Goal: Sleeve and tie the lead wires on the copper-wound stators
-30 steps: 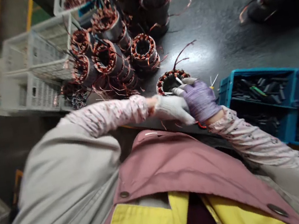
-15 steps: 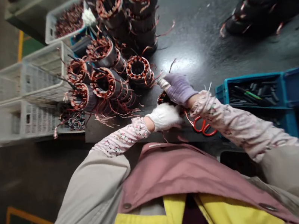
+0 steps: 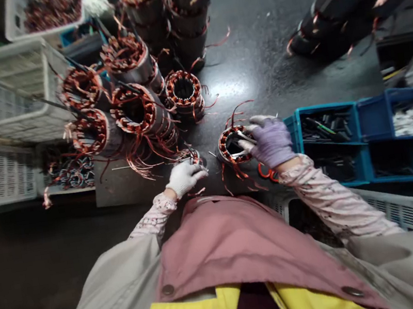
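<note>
My left hand (image 3: 185, 177), in a white knitted glove, reaches to a small bundle of thin wires (image 3: 193, 157) near the table's front edge. Its fingers stretch to the right beside the bundle, and I see nothing held in them. To the right stands a motor stator (image 3: 226, 156), a ring with copper windings, an open bore and loose copper leads. My right hand (image 3: 273, 141), in a purple glove with whitish fingertips, grips the stator's right rim, with fingertips over the bore. Red-handled scissors (image 3: 266, 172) lie beneath the right wrist, partly hidden.
Stacked stators (image 3: 140, 110) crowd the left, beside white plastic crates (image 3: 13, 122). Dark cylindrical stacks (image 3: 325, 15) lie at the back right. Blue bins (image 3: 332, 142) with dark tubing pieces stand right; another bin (image 3: 408, 120) holds white pieces. A light basket (image 3: 399, 207) sits below the table edge.
My left hand has left the stator and moved left to the small wire bundle. My right hand has shifted right and lower, uncovering the stator's top. The camera view has shifted too.
</note>
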### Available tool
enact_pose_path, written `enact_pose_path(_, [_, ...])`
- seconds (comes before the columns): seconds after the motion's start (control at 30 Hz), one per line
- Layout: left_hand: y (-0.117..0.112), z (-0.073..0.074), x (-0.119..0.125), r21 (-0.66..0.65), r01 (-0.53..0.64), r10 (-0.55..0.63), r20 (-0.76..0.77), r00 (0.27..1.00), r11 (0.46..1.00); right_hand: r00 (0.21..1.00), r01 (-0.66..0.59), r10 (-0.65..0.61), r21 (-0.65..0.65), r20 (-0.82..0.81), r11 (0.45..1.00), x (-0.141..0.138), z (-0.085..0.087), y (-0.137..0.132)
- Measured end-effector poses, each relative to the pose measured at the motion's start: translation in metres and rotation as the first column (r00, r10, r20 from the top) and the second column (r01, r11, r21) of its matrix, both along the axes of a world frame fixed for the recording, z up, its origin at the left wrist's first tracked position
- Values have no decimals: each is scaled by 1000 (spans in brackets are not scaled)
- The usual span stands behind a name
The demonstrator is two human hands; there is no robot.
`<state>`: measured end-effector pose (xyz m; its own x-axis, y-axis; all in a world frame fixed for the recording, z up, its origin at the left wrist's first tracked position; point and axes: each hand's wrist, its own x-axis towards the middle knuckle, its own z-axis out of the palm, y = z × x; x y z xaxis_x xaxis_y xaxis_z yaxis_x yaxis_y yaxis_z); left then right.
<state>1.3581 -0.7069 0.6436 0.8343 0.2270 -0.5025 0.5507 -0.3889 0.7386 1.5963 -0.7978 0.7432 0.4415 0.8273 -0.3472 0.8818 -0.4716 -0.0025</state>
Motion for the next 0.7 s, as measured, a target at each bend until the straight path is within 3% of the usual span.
enact_pose_path(0.1, [-16,-28,3,37,41,-36,-137,990,998,999,-17,23,-146,37,989,-10,-4,20])
enact_pose_path(0.2, [-28,-35,-1,30,57,-51,-175,983,998,966,203,-224,-154,-132,967,-2,-3,31])
enact_pose_path(0.3, [-29,-12,1,69,-9,18,-142,990,998,713,465,-533,-261,-455,846,14,1,37])
enact_pose_path(0.37, [-24,12,18,126,-135,138,-18,990,983,584,503,-601,-339,-546,795,23,3,39])
enact_pose_path(0.4, [-19,24,33,155,-194,185,68,980,969,567,499,-606,-354,-558,791,26,3,41])
enact_pose_path(0.47, [-9,43,70,228,-200,150,218,964,953,611,440,-570,-363,-549,821,31,4,45])
enact_pose_path(0.57, [6,55,125,359,-1,-98,256,962,933,732,297,-462,-377,-501,878,35,5,49])
enact_pose_path(0.63, [15,57,147,411,144,-253,223,941,900,768,249,-417,-373,-487,894,38,9,44])
enact_pose_path(0.7, [21,59,154,439,255,-362,177,915,861,824,217,-333,-287,-458,933,40,15,31])
